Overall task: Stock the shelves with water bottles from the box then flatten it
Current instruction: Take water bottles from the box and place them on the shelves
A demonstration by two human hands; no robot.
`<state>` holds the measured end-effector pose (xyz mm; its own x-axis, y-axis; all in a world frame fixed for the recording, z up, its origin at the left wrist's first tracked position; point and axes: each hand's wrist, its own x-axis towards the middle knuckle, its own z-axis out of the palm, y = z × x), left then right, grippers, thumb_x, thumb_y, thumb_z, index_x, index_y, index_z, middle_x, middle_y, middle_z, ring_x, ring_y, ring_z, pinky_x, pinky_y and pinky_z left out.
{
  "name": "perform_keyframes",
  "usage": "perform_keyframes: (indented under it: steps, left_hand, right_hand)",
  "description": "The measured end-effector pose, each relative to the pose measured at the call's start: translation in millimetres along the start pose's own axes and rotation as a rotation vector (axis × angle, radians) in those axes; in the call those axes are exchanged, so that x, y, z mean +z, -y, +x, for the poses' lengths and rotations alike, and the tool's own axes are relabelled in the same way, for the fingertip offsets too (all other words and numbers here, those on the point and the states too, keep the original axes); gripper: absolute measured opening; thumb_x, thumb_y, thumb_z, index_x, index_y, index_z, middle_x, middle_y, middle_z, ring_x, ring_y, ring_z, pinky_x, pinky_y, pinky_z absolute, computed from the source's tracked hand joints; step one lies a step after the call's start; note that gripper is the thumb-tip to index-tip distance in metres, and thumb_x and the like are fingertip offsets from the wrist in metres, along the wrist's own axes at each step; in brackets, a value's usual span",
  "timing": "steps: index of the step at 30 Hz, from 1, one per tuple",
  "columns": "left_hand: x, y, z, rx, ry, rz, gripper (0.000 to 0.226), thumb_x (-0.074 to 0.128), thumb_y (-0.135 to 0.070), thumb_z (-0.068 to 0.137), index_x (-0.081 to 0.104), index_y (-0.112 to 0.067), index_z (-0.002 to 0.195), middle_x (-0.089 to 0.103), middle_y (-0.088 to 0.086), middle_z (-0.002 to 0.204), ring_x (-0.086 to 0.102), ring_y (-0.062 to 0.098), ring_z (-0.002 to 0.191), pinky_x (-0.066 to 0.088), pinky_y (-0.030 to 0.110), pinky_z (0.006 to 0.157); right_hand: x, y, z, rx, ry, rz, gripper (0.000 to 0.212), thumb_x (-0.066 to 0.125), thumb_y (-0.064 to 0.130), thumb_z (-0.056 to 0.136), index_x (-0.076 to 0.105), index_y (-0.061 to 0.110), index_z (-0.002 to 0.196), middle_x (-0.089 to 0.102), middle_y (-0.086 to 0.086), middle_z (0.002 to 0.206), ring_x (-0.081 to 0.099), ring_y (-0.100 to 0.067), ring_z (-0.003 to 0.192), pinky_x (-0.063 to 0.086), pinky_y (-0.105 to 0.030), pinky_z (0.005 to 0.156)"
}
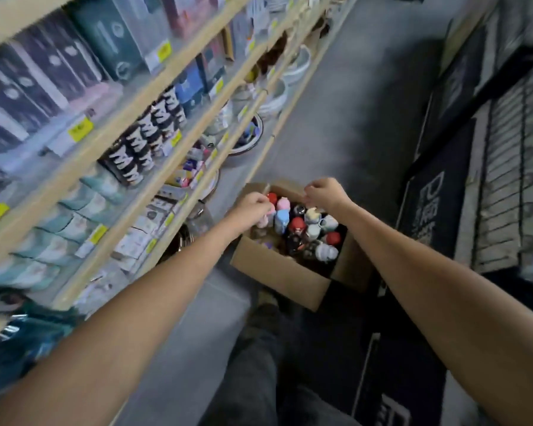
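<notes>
Over the open box of bottles, the left hand is at 10 o'clock and the right hand at 12. Both are curled; whether either grips anything cannot be told. The shelves stand at 9 o'clock.

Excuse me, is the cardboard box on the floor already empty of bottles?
No, many bottles with coloured tops stand packed inside the open cardboard box.

Brown cardboard box, flaps open, on the grey floor just beside the wooden shelves. Packed with upright water bottles, caps red, pink, pale blue and white.
</notes>
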<state>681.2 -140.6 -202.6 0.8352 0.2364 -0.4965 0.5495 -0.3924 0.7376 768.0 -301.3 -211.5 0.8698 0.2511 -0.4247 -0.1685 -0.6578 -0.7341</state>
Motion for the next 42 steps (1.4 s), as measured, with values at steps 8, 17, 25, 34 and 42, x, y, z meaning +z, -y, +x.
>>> perform_keyframes:
  steps: [8, 17, 25, 34, 42]
  left_hand:
    - [103, 21, 137, -0.157, 0.219, 0.066, 0.017, 0.055, -0.017, 0.086, 0.062, -0.014, 0.101, 0.058, 0.008, 0.105, 0.054, 0.019, 0.102, 0.038, 0.027, 0.086]
    - [191, 104, 244, -0.325, 0.223, 0.146, 0.018, 0.051, -0.006, 0.088, 0.051, -0.011, 0.071, 0.045, -0.001, 0.068, 0.054, 0.028, 0.087, 0.035, 0.029, 0.062]
    - [246, 203, 295, -0.529, 0.269, 0.098, 0.039, 0.049, -0.009, 0.093, 0.045, -0.004, 0.132, 0.053, 0.011, 0.131, 0.049, 0.026, 0.121, 0.038, 0.026, 0.093]
    - [318, 252, 341, -0.584, 0.319, 0.008, 0.046, 0.055, -0.013, 0.092, 0.040, -0.008, 0.135, 0.053, 0.007, 0.130, 0.050, 0.022, 0.119, 0.035, 0.023, 0.089]
    - [369, 266, 384, -0.607, 0.336, -0.104, 0.056, 0.060, -0.020, 0.090, 0.037, -0.010, 0.140, 0.050, 0.007, 0.134, 0.049, 0.021, 0.124, 0.036, 0.027, 0.103]
  right_hand:
    - [-10, -128, 78, 0.364, 0.000, 0.061, 0.028, 0.045, 0.010, 0.088, 0.057, 0.016, 0.063, 0.066, -0.017, 0.079, 0.059, -0.023, 0.071, 0.037, -0.022, 0.050]
    - [38, -230, 142, 0.650, 0.061, 0.281, 0.012, 0.039, 0.006, 0.098, 0.051, 0.005, 0.099, 0.055, -0.020, 0.081, 0.049, -0.011, 0.053, 0.037, -0.011, 0.038]
    - [119, -322, 195, 0.741, 0.215, 0.257, 0.018, 0.043, 0.014, 0.093, 0.059, 0.014, 0.085, 0.063, -0.010, 0.089, 0.058, -0.020, 0.074, 0.043, -0.023, 0.057]
    - [176, -408, 249, 0.803, 0.203, 0.220, 0.015, 0.049, 0.016, 0.084, 0.062, 0.020, 0.090, 0.063, -0.014, 0.105, 0.060, -0.034, 0.102, 0.050, -0.046, 0.093]
    - [171, -443, 275, 0.753, -0.040, 0.061, 0.046, 0.051, 0.013, 0.091, 0.041, 0.008, 0.136, 0.047, -0.013, 0.133, 0.050, -0.026, 0.117, 0.040, -0.032, 0.090]
